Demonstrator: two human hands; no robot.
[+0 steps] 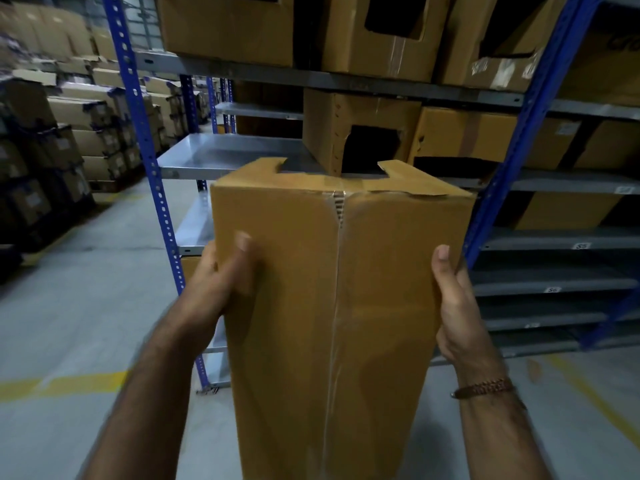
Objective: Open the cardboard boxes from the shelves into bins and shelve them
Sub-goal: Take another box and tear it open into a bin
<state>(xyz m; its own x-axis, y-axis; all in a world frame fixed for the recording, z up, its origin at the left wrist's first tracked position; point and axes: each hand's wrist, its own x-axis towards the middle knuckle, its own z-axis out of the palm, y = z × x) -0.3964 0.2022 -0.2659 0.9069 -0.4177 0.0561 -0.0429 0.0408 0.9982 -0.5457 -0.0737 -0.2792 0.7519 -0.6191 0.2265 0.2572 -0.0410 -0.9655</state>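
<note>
Gripping the box (332,289) between both palms, I hold it before the shelf (235,152). Left hand (216,282) and right hand (457,306) clamp opposite sides, thumbs on its taped face.

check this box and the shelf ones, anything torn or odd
The held box has a split taped seam near its far edge, with corrugation showing. On the shelf behind, the cut box has a ragged, torn opening. Left hand and right hand grip the held box's sides.
</note>
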